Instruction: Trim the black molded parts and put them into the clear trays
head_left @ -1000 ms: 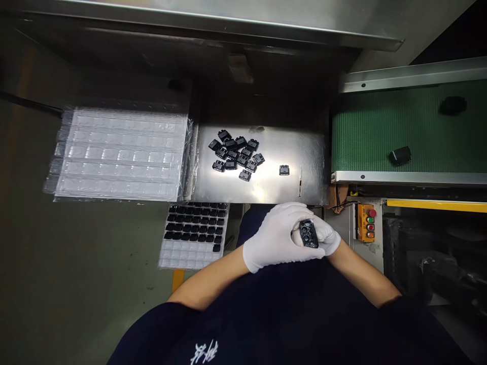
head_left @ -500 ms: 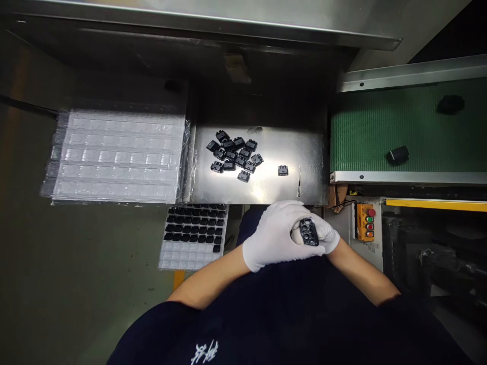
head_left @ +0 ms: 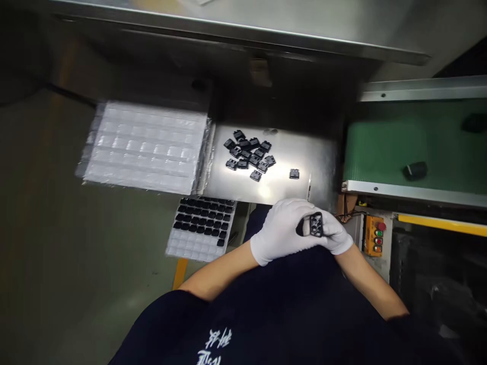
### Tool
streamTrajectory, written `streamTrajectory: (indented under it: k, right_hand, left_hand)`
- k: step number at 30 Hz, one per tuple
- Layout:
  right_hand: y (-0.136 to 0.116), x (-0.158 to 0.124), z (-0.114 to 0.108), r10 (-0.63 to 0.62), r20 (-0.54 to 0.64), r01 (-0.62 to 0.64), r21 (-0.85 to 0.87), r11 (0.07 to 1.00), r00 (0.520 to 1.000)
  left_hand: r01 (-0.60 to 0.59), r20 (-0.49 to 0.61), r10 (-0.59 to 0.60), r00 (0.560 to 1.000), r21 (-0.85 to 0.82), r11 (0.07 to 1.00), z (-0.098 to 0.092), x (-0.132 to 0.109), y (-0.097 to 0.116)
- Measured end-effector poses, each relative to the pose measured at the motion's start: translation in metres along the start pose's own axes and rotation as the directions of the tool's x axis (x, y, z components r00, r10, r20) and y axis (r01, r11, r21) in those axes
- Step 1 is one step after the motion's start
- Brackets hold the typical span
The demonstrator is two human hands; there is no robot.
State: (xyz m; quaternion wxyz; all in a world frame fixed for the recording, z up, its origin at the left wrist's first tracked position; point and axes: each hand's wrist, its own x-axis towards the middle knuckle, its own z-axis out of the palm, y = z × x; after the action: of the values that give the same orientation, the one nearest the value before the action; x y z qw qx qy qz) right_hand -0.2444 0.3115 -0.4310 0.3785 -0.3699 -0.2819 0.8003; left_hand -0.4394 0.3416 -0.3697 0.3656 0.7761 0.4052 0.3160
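Note:
White gloves cover both hands, which meet in front of my body just below the steel table's front edge. My left hand curls round the left side of a black part with round openings. My right hand grips the same part from the right and partly from behind. Beyond them on the steel table lies a heap of small black connectors. One single connector sits apart to the right, beside a thin pointed tool.
Stacked clear trays stand at the left. Below, a tray holds rows of black parts. At the right, a green conveyor belt carries dark parts, above a yellow button box. A steel ledge crosses the top.
The camera view has shifted, so the table and trays appear further right. The black part is turned more upright between my hands, and it shows narrower.

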Motion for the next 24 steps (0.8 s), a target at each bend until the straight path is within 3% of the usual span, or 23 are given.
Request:
streamTrajectory:
  k: [2,4,6,8,12,15,18,21,22,24]
  right_hand:
    - [-0.010,0.003,-0.002,-0.062,-0.167,0.028,-0.202,0.979,0.984]
    - [-0.016,0.010,-0.002,-0.145,-0.260,0.007,-0.466,0.885,0.955]
    - [-0.017,0.019,0.002,-0.224,-0.274,-0.021,-0.674,0.738,0.935]
    - [-0.014,0.028,0.008,-0.262,-0.255,-0.034,-0.773,0.634,0.931]
    - [-0.002,0.044,0.018,-0.277,-0.247,-0.040,-0.809,0.587,0.929]
    - [0.006,0.060,0.026,-0.294,-0.241,-0.026,-0.811,0.585,0.925]
    - [0.010,0.086,0.038,-0.265,-0.212,-0.040,-0.845,0.533,0.941]
    - [0.014,0.123,0.053,-0.216,-0.232,-0.096,-0.859,0.503,0.948]
    - [0.017,0.138,0.056,-0.201,-0.261,-0.117,-0.836,0.536,0.944]
    - [0.024,0.167,0.058,-0.138,-0.313,-0.159,-0.756,0.635,0.940]
  left_hand:
    - [0.109,0.007,-0.109,0.994,0.023,0.994,-0.005,-0.002,-0.010]
    - [0.245,0.045,-0.246,0.968,0.038,0.969,-0.009,-0.005,-0.021]
    - [0.351,0.126,-0.350,0.928,0.013,0.936,-0.012,-0.009,-0.031]
    - [0.428,0.209,-0.409,0.888,-0.053,0.902,-0.012,-0.014,-0.042]
    - [0.498,0.250,-0.435,0.865,-0.322,0.805,-0.011,-0.027,-0.061]
    - [0.467,0.174,-0.439,0.881,-0.459,0.756,-0.011,-0.039,-0.072]
    - [0.481,0.073,-0.506,0.859,-0.454,0.750,-0.013,-0.052,-0.086]
    - [0.548,0.021,-0.600,0.800,-0.432,0.716,-0.020,-0.071,-0.112]
    - [0.585,0.008,-0.644,0.765,-0.428,0.689,-0.024,-0.081,-0.125]
    - [0.681,-0.014,-0.760,0.649,-0.434,0.590,-0.035,-0.108,-0.155]
